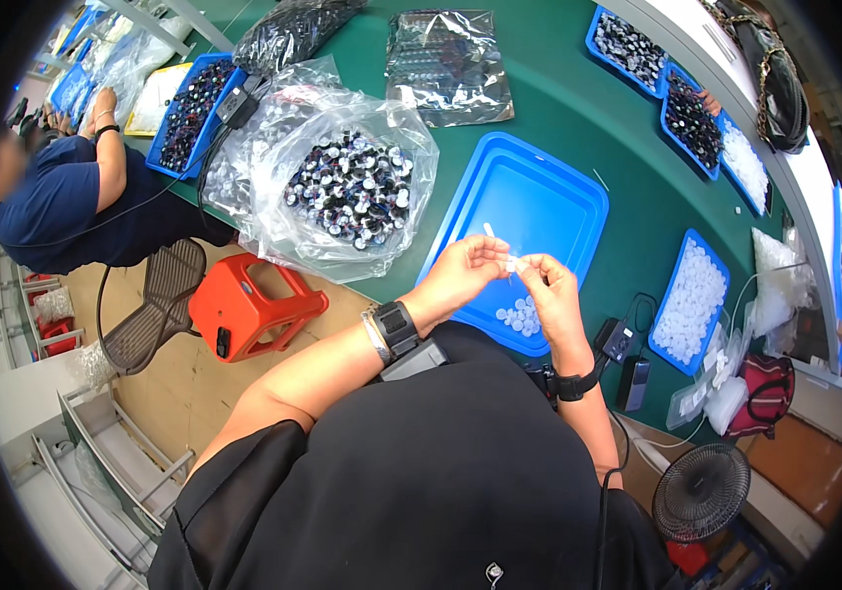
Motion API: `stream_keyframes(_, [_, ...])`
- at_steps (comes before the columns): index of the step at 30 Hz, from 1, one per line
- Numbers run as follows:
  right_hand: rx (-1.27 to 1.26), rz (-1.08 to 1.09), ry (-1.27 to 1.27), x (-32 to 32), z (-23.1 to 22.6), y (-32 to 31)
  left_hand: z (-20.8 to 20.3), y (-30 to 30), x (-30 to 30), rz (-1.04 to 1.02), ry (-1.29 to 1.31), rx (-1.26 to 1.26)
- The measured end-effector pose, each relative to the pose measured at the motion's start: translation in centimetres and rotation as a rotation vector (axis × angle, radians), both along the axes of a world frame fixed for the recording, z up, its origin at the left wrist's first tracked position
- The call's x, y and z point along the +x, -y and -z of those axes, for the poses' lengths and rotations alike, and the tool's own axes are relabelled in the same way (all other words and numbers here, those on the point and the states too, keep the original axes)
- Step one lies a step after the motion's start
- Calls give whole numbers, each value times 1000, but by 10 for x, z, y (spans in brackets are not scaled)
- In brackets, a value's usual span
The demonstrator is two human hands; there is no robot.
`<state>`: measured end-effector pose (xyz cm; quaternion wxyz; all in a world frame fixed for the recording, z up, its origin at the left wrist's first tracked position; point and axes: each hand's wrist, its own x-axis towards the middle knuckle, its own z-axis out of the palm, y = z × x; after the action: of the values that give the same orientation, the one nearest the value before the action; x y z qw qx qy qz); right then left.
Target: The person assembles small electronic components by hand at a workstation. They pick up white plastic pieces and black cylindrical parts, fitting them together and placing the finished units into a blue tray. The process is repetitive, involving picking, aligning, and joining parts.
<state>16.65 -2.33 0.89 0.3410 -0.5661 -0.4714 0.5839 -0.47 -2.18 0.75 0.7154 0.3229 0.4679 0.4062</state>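
My left hand [465, 270] and my right hand [551, 295] meet above a blue tray [539, 197], fingertips together. Between them they pinch a small white plastic piece [512, 264]; a thin white stick pokes up from my left fingers. A little pile of white round caps [519, 316] lies in the tray's near corner, just under my hands. A clear bag of dark, shiny caps [352, 187] sits open on the green table [558, 108] to the left of the tray.
Another blue tray of white caps [691, 300] stands to the right, more blue trays of dark caps [691, 118] at the far right. A seated person in blue [57, 202] works at the left. An orange stool [244, 305] and a fan [701, 492] stand on the floor.
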Motion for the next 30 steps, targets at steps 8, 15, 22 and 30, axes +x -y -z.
stream_keyframes(8, [164,15,164,-10,-3,3,4,-1,0,20,-58,25])
stream_keyframes(15, [248,21,295,-14,-3,6,4,0,1,-13,-35,17])
stream_keyframes(22, [348,20,357,-18,-2,7,12,1,6,-46,-53,45])
stream_keyframes(30, [313,8,292,-16,8,8,13,1,8,-34,-128,43])
